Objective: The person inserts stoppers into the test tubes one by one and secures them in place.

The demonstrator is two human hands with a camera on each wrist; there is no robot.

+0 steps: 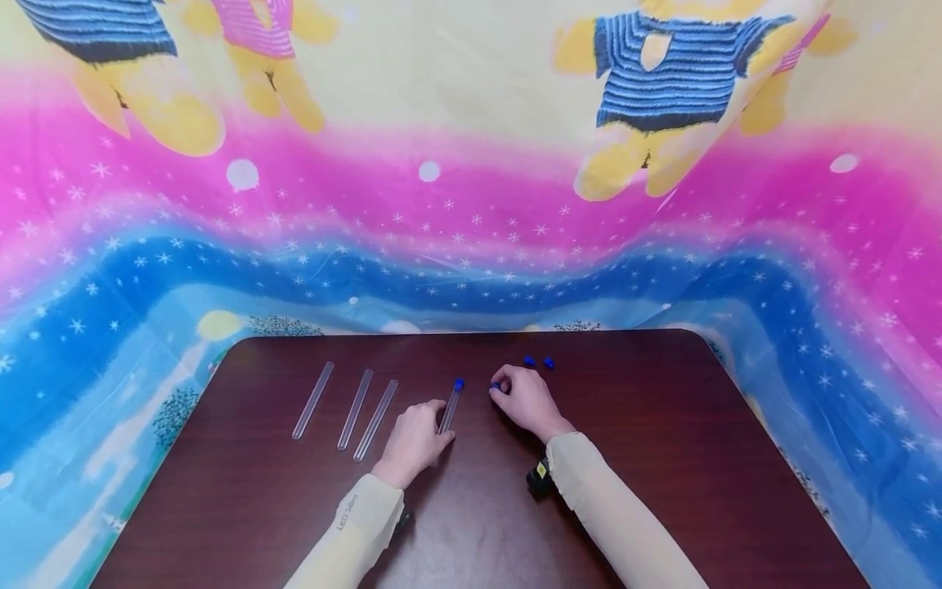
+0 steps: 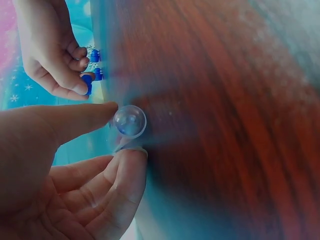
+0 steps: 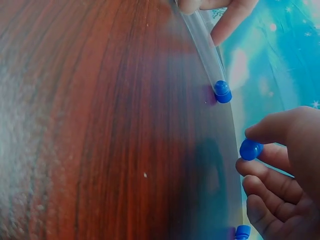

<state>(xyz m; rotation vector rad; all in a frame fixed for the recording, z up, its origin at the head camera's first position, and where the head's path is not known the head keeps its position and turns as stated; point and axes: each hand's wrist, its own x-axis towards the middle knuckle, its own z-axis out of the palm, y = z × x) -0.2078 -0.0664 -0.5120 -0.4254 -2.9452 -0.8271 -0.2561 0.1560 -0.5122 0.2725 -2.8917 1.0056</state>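
Note:
My left hand [image 1: 412, 442] pinches a clear test tube [image 1: 450, 411] between thumb and fingers. A blue stopper [image 3: 222, 92] sits in the tube's far end, and its rounded bottom [image 2: 131, 121] faces the left wrist camera. To the right, my right hand [image 1: 526, 401] holds another blue stopper [image 3: 251, 149] between thumb and index finger, apart from the tube. Beyond that hand lie two more blue stoppers, one stopper [image 1: 529, 360] just left of the other stopper [image 1: 549, 362].
Three clear test tubes without stoppers lie slanted left of my left hand: a far-left tube [image 1: 312, 401], a middle tube [image 1: 355, 409] and a nearer tube [image 1: 376, 420]. The dark brown table [image 1: 648, 491] ends at a printed cloth backdrop [image 1: 471, 229].

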